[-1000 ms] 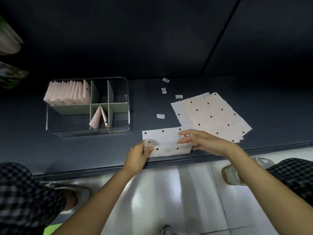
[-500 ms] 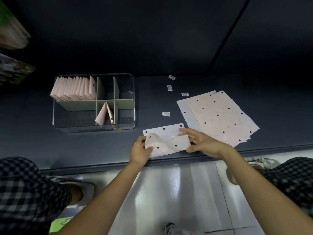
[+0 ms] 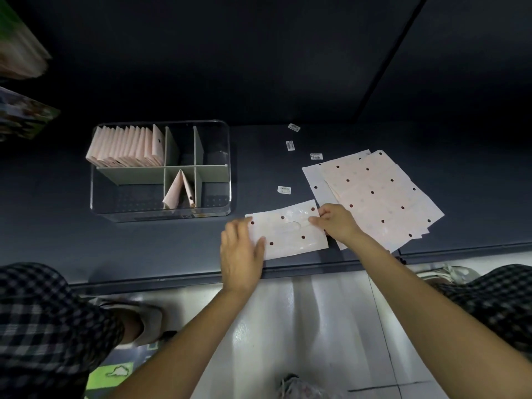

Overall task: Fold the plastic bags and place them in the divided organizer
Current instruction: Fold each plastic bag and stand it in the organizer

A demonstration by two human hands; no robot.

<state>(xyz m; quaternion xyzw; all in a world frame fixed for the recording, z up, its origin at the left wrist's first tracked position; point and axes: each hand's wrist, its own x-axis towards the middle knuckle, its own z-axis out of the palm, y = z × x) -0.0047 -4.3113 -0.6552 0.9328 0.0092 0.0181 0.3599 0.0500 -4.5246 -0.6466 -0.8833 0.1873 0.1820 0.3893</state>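
Observation:
A pale pink plastic bag with dark red dots [image 3: 290, 233] lies folded in half near the front edge of the dark shelf. My left hand [image 3: 240, 249] lies flat on its left end, fingers straight. My right hand [image 3: 335, 221] pinches the bag's upper right corner. To the right lies a stack of unfolded dotted bags [image 3: 377, 194]. The clear divided organizer [image 3: 221, 210] stands at the left; its back left compartment holds several folded bags [image 3: 126, 148], and a front middle compartment holds one or two folded bags [image 3: 180, 187].
Several small white labels [image 3: 284, 190] lie scattered on the dark shelf [image 3: 57, 234] between organizer and stack. A dark wall rises behind. Below the shelf edge are a light tiled floor, my checked trouser legs and shoes. Packaged goods show at the far left.
The near half of the bag, lifted half a second ago, now lies folded flat. My left hand went from pinching the left edge to pressing flat on it; my right hand shifted to the upper right corner.

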